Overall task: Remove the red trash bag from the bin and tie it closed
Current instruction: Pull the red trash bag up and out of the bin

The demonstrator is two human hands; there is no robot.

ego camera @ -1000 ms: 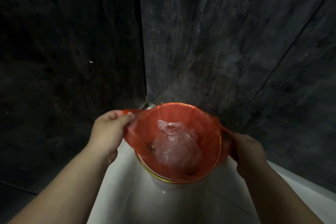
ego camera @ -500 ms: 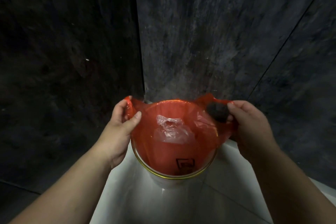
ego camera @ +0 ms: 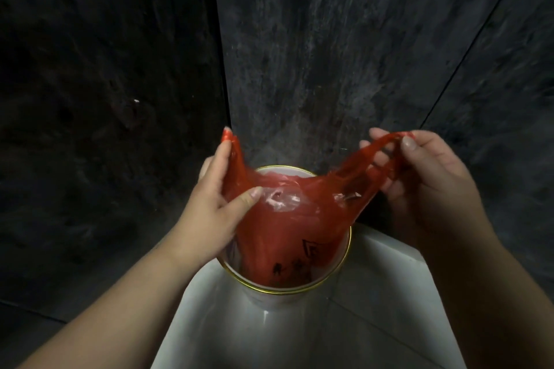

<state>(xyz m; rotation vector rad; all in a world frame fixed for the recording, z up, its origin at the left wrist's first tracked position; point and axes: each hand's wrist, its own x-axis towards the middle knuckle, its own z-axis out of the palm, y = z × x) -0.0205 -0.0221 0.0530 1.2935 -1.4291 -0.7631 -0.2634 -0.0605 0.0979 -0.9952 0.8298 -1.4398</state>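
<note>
The red trash bag [ego camera: 287, 228] hangs partly lifted out of a round white bin [ego camera: 344, 260] with a gold rim. Black print shows on the bag's front. Crumpled clear plastic shows through the red film near the top. My left hand [ego camera: 215, 210] pinches the bag's left handle, which sticks up above my fingers. My right hand [ego camera: 419, 177] holds the stretched right handle loop, raised above the bin's rim. The bag's lower part is still inside the bin.
The bin stands on a pale tiled floor [ego camera: 299, 335] in a corner between dark stone walls [ego camera: 314, 54]. The wall joint [ego camera: 220, 69] runs straight up behind the bin. Light is dim.
Both hands have pulled the bag's handles upward and off the bin's rim. The bag's mouth has narrowed and its body has risen out of the bin.
</note>
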